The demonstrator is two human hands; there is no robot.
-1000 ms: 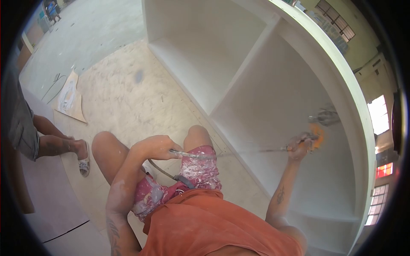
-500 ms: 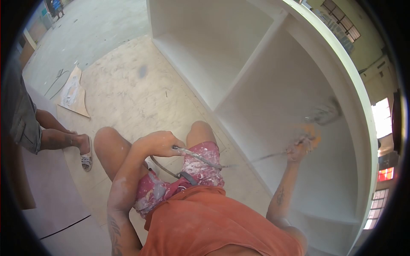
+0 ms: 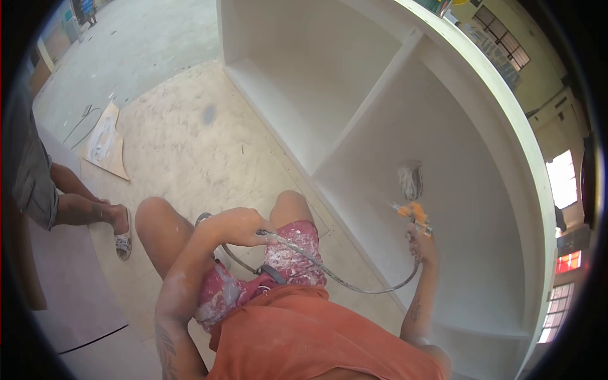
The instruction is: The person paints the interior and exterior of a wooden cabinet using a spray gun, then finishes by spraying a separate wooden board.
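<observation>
The big shelf [image 3: 354,95] already looks white all over, while the right hand [image 3: 423,248] grips the spray gun [image 3: 411,212] and the left hand [image 3: 237,227] grips the hose [image 3: 329,273], so little looks left.

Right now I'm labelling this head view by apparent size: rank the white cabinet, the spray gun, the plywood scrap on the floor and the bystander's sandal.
1. white cabinet
2. plywood scrap
3. spray gun and sandal: they look alike, so no ranking.
</observation>
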